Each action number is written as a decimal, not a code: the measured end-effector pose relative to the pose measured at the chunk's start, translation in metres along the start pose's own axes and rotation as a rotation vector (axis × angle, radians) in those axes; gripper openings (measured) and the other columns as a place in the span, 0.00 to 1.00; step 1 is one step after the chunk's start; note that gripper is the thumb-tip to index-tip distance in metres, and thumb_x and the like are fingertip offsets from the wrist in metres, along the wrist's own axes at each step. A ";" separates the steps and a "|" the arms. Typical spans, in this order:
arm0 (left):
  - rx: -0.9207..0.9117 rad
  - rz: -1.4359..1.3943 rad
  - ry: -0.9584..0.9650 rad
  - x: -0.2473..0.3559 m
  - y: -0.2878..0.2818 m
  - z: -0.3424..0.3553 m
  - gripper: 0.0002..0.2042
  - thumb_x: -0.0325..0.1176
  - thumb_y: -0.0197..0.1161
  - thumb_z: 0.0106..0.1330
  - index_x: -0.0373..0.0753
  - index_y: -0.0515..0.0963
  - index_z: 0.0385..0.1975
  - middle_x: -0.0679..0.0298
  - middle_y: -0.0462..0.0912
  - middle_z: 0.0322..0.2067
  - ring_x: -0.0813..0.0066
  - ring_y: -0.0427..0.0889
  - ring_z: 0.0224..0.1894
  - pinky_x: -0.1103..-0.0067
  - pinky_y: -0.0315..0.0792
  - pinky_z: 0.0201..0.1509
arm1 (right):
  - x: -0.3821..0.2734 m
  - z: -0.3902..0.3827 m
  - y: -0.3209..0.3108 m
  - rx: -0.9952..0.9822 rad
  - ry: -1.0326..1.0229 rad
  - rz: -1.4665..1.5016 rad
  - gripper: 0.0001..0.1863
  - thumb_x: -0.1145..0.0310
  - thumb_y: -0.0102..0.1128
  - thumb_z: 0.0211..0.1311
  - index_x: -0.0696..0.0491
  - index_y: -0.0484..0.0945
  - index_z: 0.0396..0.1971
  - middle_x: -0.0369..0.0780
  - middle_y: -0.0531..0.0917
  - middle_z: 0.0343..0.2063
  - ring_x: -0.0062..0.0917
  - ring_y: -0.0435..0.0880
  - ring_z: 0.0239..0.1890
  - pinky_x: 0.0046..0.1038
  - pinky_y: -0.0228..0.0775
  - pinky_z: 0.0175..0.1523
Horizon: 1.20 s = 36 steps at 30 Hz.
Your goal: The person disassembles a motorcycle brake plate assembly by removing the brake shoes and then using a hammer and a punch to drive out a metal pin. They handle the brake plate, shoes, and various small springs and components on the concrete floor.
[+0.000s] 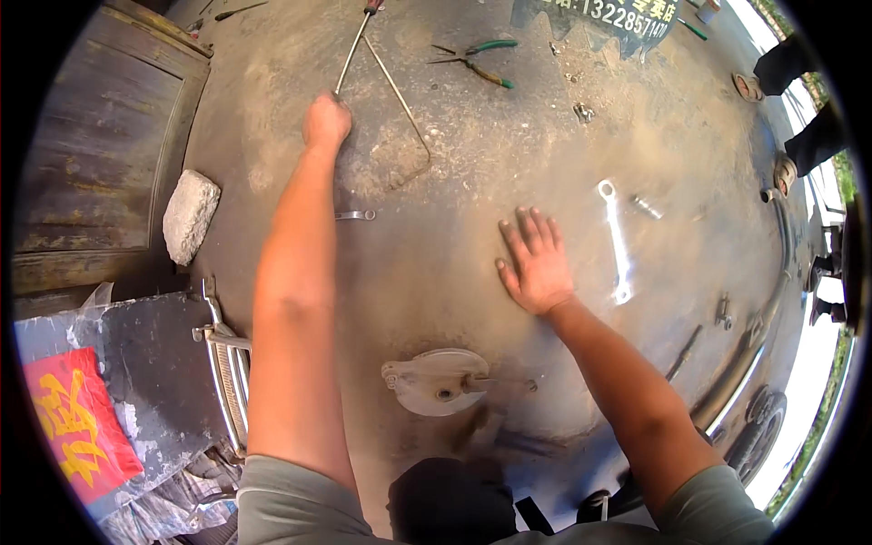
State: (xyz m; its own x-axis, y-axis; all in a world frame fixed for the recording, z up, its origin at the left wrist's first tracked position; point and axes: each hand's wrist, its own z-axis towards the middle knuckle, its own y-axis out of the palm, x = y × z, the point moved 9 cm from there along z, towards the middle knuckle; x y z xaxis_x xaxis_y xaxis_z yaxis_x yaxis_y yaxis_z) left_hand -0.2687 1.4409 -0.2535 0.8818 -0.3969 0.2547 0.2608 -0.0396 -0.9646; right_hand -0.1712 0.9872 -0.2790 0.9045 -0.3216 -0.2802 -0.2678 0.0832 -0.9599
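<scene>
My left hand (327, 123) reaches far forward over the floor, closed round the lower end of a long-shafted screwdriver (351, 60) with a dark red handle. Its fingers are partly hidden by the back of the hand. Just right of it lies a thin bent metal rod (397, 93). A small wrench (356, 215) shows beside my left forearm, partly covered by it. My right hand (536, 263) rests palm down on the floor, fingers spread, holding nothing. To its right lie a long shiny ring wrench (616, 238) and a metal socket (647, 207).
Nearer me lies a round metal brake plate (427, 400) with a lever. Green-handled pliers (468, 61) lie spread ahead. At left are a rough stone block (191, 218) and a wooden cabinet (100, 136). Other people's feet (748, 87) stand at the far right, near a long pipe (740, 368).
</scene>
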 end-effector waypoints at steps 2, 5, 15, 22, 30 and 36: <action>0.008 0.060 -0.111 -0.035 0.032 0.038 0.19 0.47 0.59 0.72 0.41 0.78 0.54 0.43 0.81 0.53 0.43 0.80 0.57 0.57 0.74 0.60 | -0.011 -0.003 0.001 -0.033 -0.010 0.035 0.34 0.50 0.51 0.70 0.48 0.64 0.72 0.49 0.59 0.74 0.46 0.51 0.78 0.52 0.36 0.80; -0.055 0.070 -0.142 -0.018 0.052 0.075 0.21 0.48 0.57 0.73 0.43 0.75 0.59 0.45 0.75 0.60 0.44 0.76 0.62 0.58 0.72 0.64 | 0.003 0.008 -0.004 -0.024 0.000 0.060 0.34 0.52 0.53 0.69 0.47 0.65 0.72 0.49 0.60 0.74 0.46 0.52 0.78 0.53 0.38 0.79; 0.140 -0.519 -0.050 -0.014 -0.041 -0.002 0.14 0.45 0.55 0.76 0.39 0.74 0.45 0.59 0.70 0.42 0.65 0.69 0.43 0.70 0.64 0.46 | 0.010 -0.001 0.000 0.045 0.029 0.067 0.32 0.54 0.54 0.67 0.45 0.67 0.71 0.46 0.62 0.73 0.43 0.54 0.77 0.51 0.39 0.80; 0.016 -0.857 -0.138 -0.034 -0.158 -0.283 0.16 0.42 0.54 0.79 0.37 0.74 0.30 0.73 0.67 0.22 0.86 0.62 0.23 0.83 0.57 0.26 | 0.014 -0.004 0.003 0.110 -0.022 0.143 0.36 0.48 0.56 0.68 0.45 0.63 0.73 0.47 0.61 0.74 0.42 0.54 0.78 0.47 0.42 0.80; -0.323 -0.853 0.039 0.013 -0.217 -0.493 0.18 0.44 0.55 0.79 0.34 0.75 0.33 0.71 0.70 0.23 0.84 0.65 0.27 0.82 0.61 0.30 | -0.020 -0.126 -0.176 0.268 -0.373 -0.056 0.47 0.56 0.74 0.54 0.48 0.61 0.73 0.48 0.64 0.72 0.44 0.62 0.74 0.44 0.54 0.77; -0.807 -0.780 0.401 0.110 -0.188 -0.531 0.18 0.44 0.56 0.77 0.33 0.77 0.34 0.62 0.76 0.24 0.74 0.74 0.29 0.76 0.69 0.37 | 0.026 -0.266 -0.143 -0.200 -0.273 0.071 0.18 0.58 0.67 0.61 0.53 0.78 0.45 0.45 0.83 0.35 0.43 0.83 0.41 0.43 0.76 0.48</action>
State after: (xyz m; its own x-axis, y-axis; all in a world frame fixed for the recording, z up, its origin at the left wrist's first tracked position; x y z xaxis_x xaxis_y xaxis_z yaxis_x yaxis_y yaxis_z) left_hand -0.4300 0.9175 -0.0808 0.3722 -0.2621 0.8904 0.2232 -0.9059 -0.3599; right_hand -0.1982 0.7160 -0.1465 0.9293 -0.0553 -0.3652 -0.3690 -0.0990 -0.9241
